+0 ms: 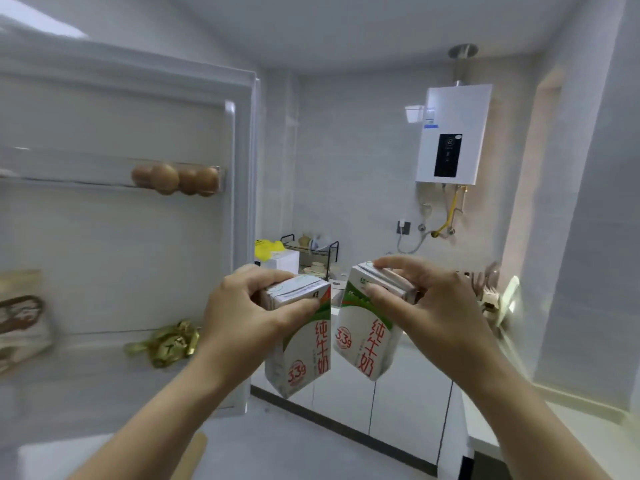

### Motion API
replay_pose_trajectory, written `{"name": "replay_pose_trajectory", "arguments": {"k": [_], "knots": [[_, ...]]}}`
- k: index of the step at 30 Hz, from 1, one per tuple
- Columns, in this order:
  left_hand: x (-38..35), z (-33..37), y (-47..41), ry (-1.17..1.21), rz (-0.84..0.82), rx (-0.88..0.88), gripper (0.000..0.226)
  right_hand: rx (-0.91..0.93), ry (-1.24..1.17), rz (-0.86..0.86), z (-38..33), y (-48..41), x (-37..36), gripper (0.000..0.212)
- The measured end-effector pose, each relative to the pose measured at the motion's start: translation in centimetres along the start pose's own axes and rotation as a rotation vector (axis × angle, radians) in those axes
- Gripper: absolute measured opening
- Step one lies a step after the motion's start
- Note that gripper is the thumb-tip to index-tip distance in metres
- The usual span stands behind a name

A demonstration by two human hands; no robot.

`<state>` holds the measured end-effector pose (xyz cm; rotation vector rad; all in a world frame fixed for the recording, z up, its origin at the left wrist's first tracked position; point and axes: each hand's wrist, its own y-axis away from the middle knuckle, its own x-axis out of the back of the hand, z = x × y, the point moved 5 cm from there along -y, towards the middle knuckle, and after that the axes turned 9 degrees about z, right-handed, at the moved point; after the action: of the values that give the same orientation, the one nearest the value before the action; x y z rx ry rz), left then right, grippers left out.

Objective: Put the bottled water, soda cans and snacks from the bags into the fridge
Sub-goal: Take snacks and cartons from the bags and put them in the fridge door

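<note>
My left hand (249, 313) grips the top of a white and green milk carton (301, 351) with red lettering. My right hand (433, 306) grips the top of a second, matching milk carton (363, 337). Both cartons hang side by side in the air, just right of the open fridge door (114, 237). The door's inner side fills the left of the view. Its upper shelf holds several brown eggs (176, 178). Gold-wrapped sweets (166, 341) lie on a lower door shelf, and a blurred snack packet (20, 317) sits at the far left.
A kitchen counter (349, 308) runs behind the cartons, with a white appliance (280, 261), a yellow bag (266, 247) and a black dish rack (311, 254). A white water heater (450, 133) hangs on the far wall. White cabinets (398, 403) stand below the counter.
</note>
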<state>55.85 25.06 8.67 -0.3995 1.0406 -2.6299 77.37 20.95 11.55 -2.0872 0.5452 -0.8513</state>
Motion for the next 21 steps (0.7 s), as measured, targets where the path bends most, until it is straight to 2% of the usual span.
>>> {"name": "replay_pose_trajectory", "arguments": {"k": [3, 9, 14, 17, 21], "knots": [[2.1, -2.5, -1.3, -0.056, 0.07, 0.033, 0.041, 0.038, -0.063, -0.047, -0.2, -1.7, -4.2, 0.043], [5.5, -6.4, -4.5, -0.167, 0.194, 0.066, 0.031, 0.103, -0.221, -0.116, 0.1, -5.5, -12.2, 0.042], [8.4, -9.2, -7.2, -0.248, 0.309, 0.092, 0.033, 0.153, -0.347, -0.173, -0.3, -8.8, -18.7, 0.045], [10.5, -10.7, -8.1, -0.297, 0.382, 0.107, 0.033, 0.178, -0.407, -0.219, -0.9, -9.9, -22.4, 0.042], [13.7, -12.6, -8.7, -0.348, 0.455, 0.132, 0.024, 0.22, -0.446, -0.268, -2.4, -10.5, -26.7, 0.038]]}}
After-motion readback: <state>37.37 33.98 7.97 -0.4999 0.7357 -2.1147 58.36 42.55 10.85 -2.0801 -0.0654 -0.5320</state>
